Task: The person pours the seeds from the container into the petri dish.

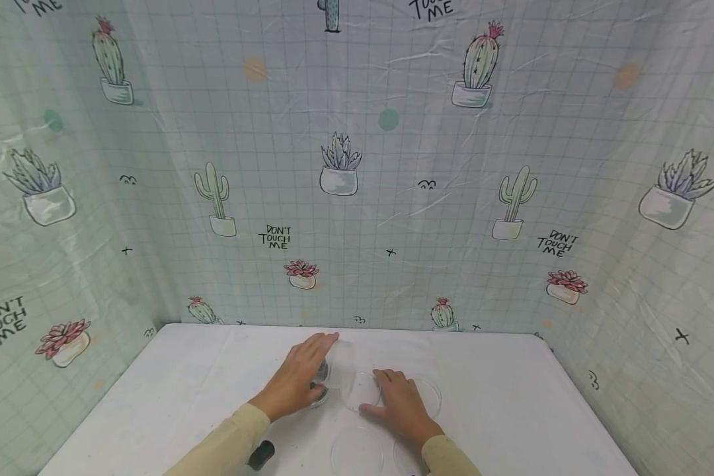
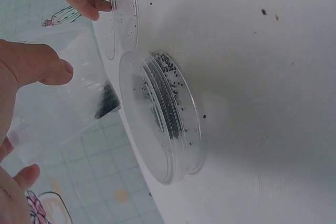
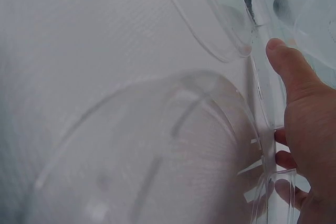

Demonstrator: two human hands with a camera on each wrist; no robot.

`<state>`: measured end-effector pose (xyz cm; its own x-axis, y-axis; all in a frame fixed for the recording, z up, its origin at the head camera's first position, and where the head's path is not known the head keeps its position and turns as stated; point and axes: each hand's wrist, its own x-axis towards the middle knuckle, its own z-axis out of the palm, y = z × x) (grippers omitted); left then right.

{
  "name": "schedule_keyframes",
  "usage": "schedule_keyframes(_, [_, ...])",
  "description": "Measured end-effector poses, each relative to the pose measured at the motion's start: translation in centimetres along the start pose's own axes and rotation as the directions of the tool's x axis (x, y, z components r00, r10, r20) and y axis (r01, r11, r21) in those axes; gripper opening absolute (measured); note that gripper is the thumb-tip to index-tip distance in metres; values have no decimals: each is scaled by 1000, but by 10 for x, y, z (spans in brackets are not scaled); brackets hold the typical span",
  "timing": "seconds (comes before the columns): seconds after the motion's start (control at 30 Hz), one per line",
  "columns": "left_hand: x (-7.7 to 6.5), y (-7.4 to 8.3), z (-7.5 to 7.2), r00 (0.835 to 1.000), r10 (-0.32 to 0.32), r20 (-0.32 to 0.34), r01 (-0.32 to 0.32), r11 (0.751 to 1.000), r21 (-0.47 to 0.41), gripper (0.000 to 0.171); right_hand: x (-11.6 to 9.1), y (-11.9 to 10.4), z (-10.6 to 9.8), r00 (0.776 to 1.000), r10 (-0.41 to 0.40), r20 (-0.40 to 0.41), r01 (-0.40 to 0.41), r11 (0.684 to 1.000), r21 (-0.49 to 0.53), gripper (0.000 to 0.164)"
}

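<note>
My left hand (image 1: 294, 378) holds a clear plastic bag (image 2: 58, 103) by its sides, thumb on the near face. Small black seeds (image 2: 107, 100) gather in the bag's low corner. Just below stands a clear petri dish (image 2: 181, 153) with many black seeds in it; from above, the left hand hides part of it. My right hand (image 1: 404, 403) grips the rim of another clear petri dish (image 1: 359, 390), thumb at the near side and fingers at the far side. A few seeds dot that dish in the left wrist view.
More clear round dishes lie near the right hand: one to its right (image 1: 431, 393) and one in front (image 1: 357, 453). A few loose seeds (image 2: 263, 12) are scattered on the white table (image 1: 488, 390). Behind hangs a cactus-print curtain (image 1: 363, 218).
</note>
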<state>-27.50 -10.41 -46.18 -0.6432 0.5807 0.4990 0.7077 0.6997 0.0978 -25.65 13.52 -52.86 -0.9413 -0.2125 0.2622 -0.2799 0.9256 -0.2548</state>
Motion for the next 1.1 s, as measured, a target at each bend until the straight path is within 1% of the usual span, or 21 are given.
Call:
schedule_keyframes(0.2, [3, 1, 0, 999, 16, 45, -17, 1000, 18, 103, 1, -1, -1, 1000, 6, 10, -6, 1000, -3, 78])
schedule_keyframes(0.37, [6, 1, 2, 998, 23, 65, -26, 999, 39, 106, 1, -1, -1, 1000, 11, 18, -11, 1000, -1, 79])
schedule_keyframes(0.53, [7, 3, 1, 996, 50, 70, -53, 997, 51, 107, 0, -2, -2, 1000, 16, 24, -16, 1000, 6, 79])
schedule_keyframes(0.8, [10, 6, 2, 996, 63, 62, -67, 995, 70, 105, -1, -2, -3, 1000, 12, 9, -12, 1000, 13, 78])
schedule_keyframes(1.1, [11, 7, 4, 993, 97, 65, -104, 988, 111, 101, 2, -1, 0, 999, 28, 30, -28, 1000, 9, 80])
